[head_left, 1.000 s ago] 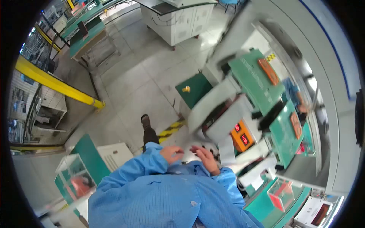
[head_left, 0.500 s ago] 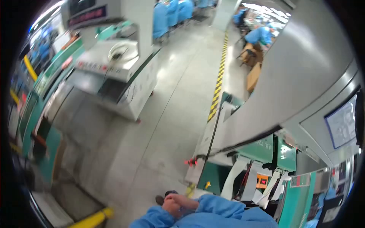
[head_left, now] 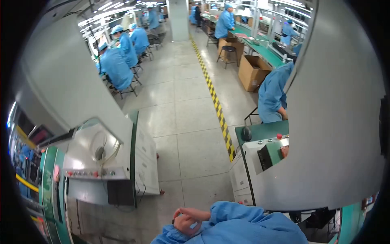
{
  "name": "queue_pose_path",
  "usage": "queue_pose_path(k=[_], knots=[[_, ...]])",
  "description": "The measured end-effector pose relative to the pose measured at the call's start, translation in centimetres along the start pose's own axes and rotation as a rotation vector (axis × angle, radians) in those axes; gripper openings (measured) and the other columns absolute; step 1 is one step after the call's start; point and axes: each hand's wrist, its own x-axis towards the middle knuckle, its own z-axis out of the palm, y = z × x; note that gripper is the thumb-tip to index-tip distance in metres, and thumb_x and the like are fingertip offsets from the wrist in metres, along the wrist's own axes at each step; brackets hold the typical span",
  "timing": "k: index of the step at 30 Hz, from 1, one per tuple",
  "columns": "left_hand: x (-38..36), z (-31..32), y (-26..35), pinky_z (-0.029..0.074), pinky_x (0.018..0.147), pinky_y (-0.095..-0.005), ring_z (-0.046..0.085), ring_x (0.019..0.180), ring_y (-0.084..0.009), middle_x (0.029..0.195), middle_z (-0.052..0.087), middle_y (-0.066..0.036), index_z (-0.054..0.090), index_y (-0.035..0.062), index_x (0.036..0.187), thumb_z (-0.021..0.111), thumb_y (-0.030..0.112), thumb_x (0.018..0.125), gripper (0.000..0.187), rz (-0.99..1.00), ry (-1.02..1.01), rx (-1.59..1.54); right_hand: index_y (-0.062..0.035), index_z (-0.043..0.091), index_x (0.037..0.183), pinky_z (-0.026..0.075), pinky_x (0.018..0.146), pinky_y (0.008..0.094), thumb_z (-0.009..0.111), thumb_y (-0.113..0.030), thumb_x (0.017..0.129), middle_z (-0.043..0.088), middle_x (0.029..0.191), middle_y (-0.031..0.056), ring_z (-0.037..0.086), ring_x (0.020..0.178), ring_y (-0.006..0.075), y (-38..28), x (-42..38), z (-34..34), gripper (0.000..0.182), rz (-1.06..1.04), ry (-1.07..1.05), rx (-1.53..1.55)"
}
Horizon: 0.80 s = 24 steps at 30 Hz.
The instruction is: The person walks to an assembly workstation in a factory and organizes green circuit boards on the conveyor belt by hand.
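At the bottom centre of the head view, my two hands are close together in front of my blue smock (head_left: 252, 225). My left hand (head_left: 187, 225) is the lower one, with its fingers curled. My right hand (head_left: 197, 213) comes from the sleeve on the right and lies over it, touching it. Both are small and partly overlapped, so whether anything is held between them cannot be made out.
A grey machine (head_left: 337, 122) rises close on the right, and a white machine cabinet (head_left: 146, 158) stands on the left. Yellow-black tape (head_left: 213, 91) runs along the floor (head_left: 174, 105). Seated workers (head_left: 115, 67), cardboard boxes (head_left: 252, 75) and a stool (head_left: 228, 49) are ahead.
The view has turned and moved along the aisle, showing more of the seated workers and boxes. The hands stay together low in front of the body, with the fingers shifted slightly.
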Motion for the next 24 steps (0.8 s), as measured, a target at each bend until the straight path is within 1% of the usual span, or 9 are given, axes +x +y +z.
queue_pose_path(k=[2,9,12,13,14,18,21,22,24], knots=[[4.4,-2.3,-4.3,0.050,0.057,-0.0323,0.064,0.063,-0.0228,0.070,0.066,-0.008,0.070,0.0063,0.075,0.073,0.016,0.061,0.017,0.077,-0.023,0.011,-0.0049,0.047,0.121,0.038,0.090,0.0234,0.023,-0.063,0.093,0.056,0.102,0.0013,0.050,0.097,0.0069,-2.1,3.7,-3.6,0.069,0.009,0.052,0.119],[22.3,-7.2,-22.6,0.048,0.054,-0.0345,0.060,0.058,-0.0264,0.064,0.060,-0.011,0.063,0.0055,0.065,0.073,0.014,0.058,0.015,0.404,0.008,-0.058,-0.0048,0.044,0.123,0.043,0.086,0.0258,0.020,-0.066,0.091,0.058,0.104,0.0037,0.054,0.096,0.0110,-13.4,15.3,-20.0,0.073,-0.148,0.116,0.387],[31.3,-9.9,-28.3,0.047,0.055,-0.0360,0.060,0.062,-0.0279,0.072,0.061,-0.011,0.061,0.0051,0.070,0.071,0.012,0.061,0.015,0.418,0.003,-0.148,-0.0057,0.039,0.128,0.049,0.077,0.0288,0.023,-0.066,0.090,0.060,0.104,0.0078,0.059,0.092,0.0156,-19.8,18.0,-26.7,0.073,-0.299,0.147,0.597],[34.6,-10.6,-29.7,0.047,0.056,-0.0364,0.060,0.063,-0.0281,0.074,0.061,-0.011,0.062,0.0051,0.072,0.071,0.011,0.062,0.015,0.433,-0.003,-0.192,-0.0061,0.038,0.129,0.049,0.078,0.0299,0.024,-0.065,0.091,0.059,0.105,0.0079,0.058,0.094,0.0155,-21.7,18.2,-28.5,0.072,-0.356,0.254,0.607],[37.6,-11.0,-31.4,0.049,0.067,-0.0371,0.062,0.077,-0.0287,0.085,0.063,-0.012,0.063,0.0046,0.079,0.070,0.010,0.063,0.018,0.384,-0.183,-0.217,-0.0065,0.038,0.130,0.049,0.080,0.0311,0.025,-0.064,0.091,0.059,0.106,0.0079,0.058,0.095,0.0155,-23.7,17.8,-30.4,0.071,-0.411,0.368,0.621],[51.9,-9.2,-36.1,0.043,0.088,-0.0430,0.054,0.107,-0.0321,0.113,0.058,-0.015,0.064,0.0058,0.099,0.069,0.016,0.068,0.033,0.576,-0.296,-0.191,-0.0091,0.037,0.132,0.045,0.087,0.0346,0.028,-0.059,0.094,0.057,0.112,0.0104,0.056,0.099,0.0194,-25.2,15.8,-39.9,0.063,-0.745,0.769,0.822],[61.3,-5.5,-38.6,0.032,0.101,-0.0489,0.040,0.126,-0.0355,0.135,0.045,-0.017,0.055,0.0079,0.121,0.067,0.025,0.073,0.053,0.569,-0.335,-0.133,-0.0086,0.027,0.141,0.040,0.097,0.0377,0.031,-0.059,0.093,0.041,0.138,0.0131,0.044,0.123,0.0255,-27.1,13.8,-48.3,0.070,-0.973,0.787,1.048],[64.4,-3.5,-39.3,0.028,0.104,-0.0507,0.035,0.129,-0.0375,0.138,0.041,-0.017,0.051,0.0080,0.126,0.065,0.028,0.075,0.057,0.560,-0.376,-0.148,-0.0125,0.023,0.144,0.032,0.105,0.0400,0.027,-0.061,0.093,0.032,0.145,0.0137,0.034,0.132,0.0288,-30.3,13.9,-50.6,0.070,-1.039,0.824,1.062],[70.5,2.0,-42.1,0.017,0.109,-0.0542,0.025,0.135,-0.0393,0.146,0.029,-0.018,0.041,0.0086,0.136,0.058,0.041,0.080,0.067,0.599,-0.487,-0.195,-0.0132,0.023,0.144,0.030,0.106,0.0403,0.026,-0.061,0.092,0.033,0.144,0.0138,0.033,0.132,0.0286,-35.3,13.6,-56.9,0.070,-1.127,0.813,1.091]])
